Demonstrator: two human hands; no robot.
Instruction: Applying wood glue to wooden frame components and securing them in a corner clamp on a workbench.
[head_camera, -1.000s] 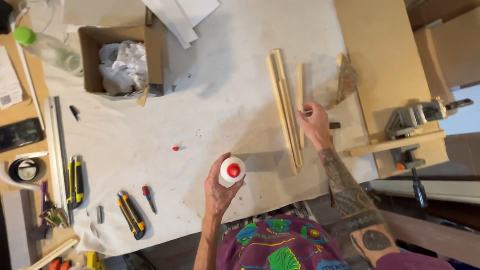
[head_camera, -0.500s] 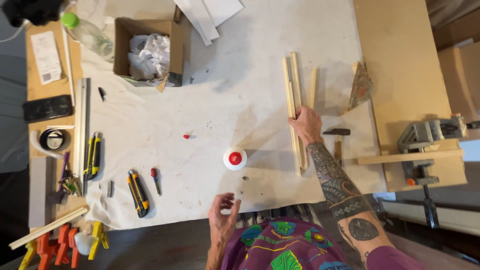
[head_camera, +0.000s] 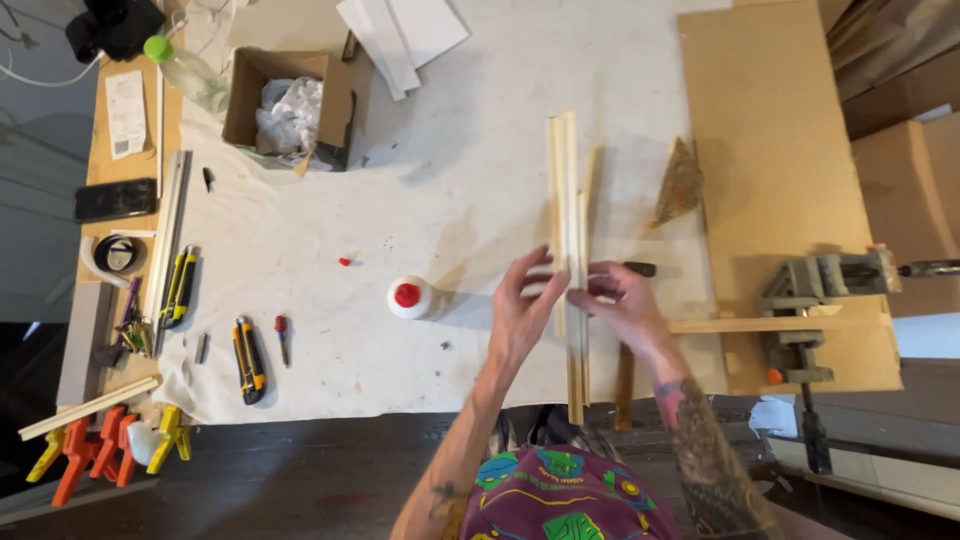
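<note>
Several long pale wooden strips (head_camera: 566, 180) lie side by side on the white cloth-covered table (head_camera: 440, 200), running away from me. My left hand (head_camera: 525, 305) and my right hand (head_camera: 612, 300) both press on the strips near their middle, fingers pinching them from either side. A white glue bottle (head_camera: 409, 297) with a red cap stands on the cloth just left of my left hand. A tiny red cap (head_camera: 345, 262) lies further left.
A cardboard box (head_camera: 290, 105) with crumpled plastic sits at the back left. Utility knives (head_camera: 246, 358), a metal ruler (head_camera: 170, 225), tape and orange clamps (head_camera: 90, 455) line the left side. A vise (head_camera: 815, 300) and a brown board (head_camera: 790, 150) are on the right.
My left hand set the glue bottle down on the cloth, pulled back, then moved right onto the wooden strips. My right hand stayed on the strips.
</note>
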